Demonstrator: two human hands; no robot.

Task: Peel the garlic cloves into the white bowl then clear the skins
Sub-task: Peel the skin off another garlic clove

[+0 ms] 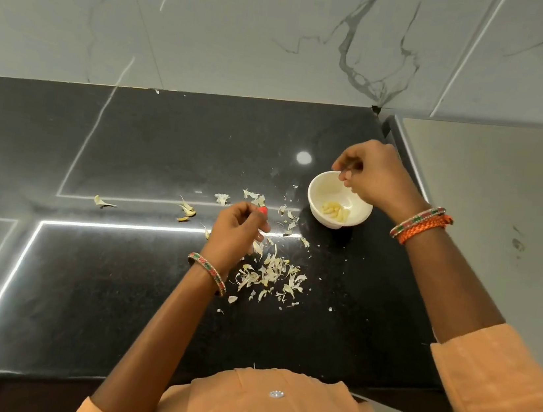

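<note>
The right hand (376, 176) hangs over the far rim of the white bowl (318, 208), its fingers curled in together; something pale shows at the fingertips, perhaps a clove, though I cannot tell for certain what, if anything, is pinched there. The left hand (238, 227) is held above the black counter (114, 289), left of the bowl, fingers loosely bunched; whether it grips a skin or a clove is hidden from where I stand. A small cluster of peeled cloves (335, 210) lies at the bottom of the bowl, so the peeling looks well under way, maybe close to finished; I see no whole unpeeled cloves lying on the counter. The clearing has not begun: a heap of papery skins (271, 275) sits on the counter near the left wrist, with more flakes scattered between the hand and the bowl, and a few stray skins (105, 202) well apart to the left; all of that is left to gather.
</note>
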